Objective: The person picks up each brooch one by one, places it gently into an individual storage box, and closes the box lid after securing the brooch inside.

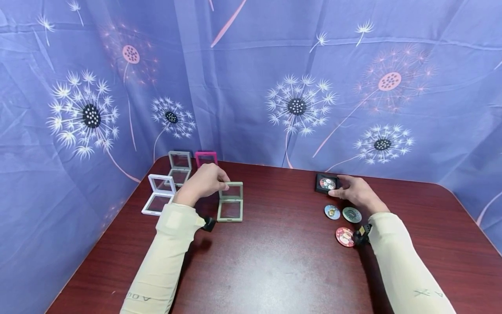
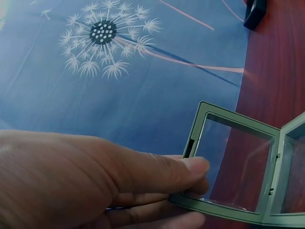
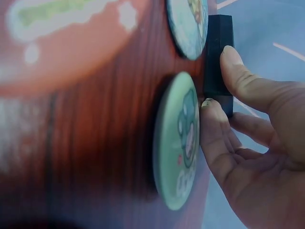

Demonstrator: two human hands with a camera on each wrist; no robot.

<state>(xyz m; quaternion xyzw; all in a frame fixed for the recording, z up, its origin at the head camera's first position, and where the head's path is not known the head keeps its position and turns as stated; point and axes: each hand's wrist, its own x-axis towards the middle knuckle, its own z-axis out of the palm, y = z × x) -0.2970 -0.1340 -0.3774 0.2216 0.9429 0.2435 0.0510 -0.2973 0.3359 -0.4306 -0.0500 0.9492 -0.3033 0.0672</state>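
My left hand [image 1: 205, 181] pinches the raised half of an olive-green display frame [image 1: 230, 220] between thumb and fingers. That frame stands unfolded, its other half flat on the table, with clear film in both windows. In the left wrist view, my thumb lies over the corner of the green rim [image 2: 243, 117]. At the back right my right hand [image 1: 357, 192] grips the side of a closed black display frame [image 1: 319, 189], which shows a round badge [image 1: 327, 183] inside. The right wrist view has my thumb on the black frame's face [image 3: 217, 57] and fingers along its edge.
Loose round badges lie before the right hand: blue [image 1: 332, 212], green [image 1: 352, 215] and red [image 1: 345, 237]. Left of and behind the left hand stand unfolded white [image 1: 158, 176], grey [image 1: 180, 152] and pink [image 1: 206, 153] frames. A blue dandelion curtain [image 1: 243, 87] backs the wooden table [image 1: 282, 244].
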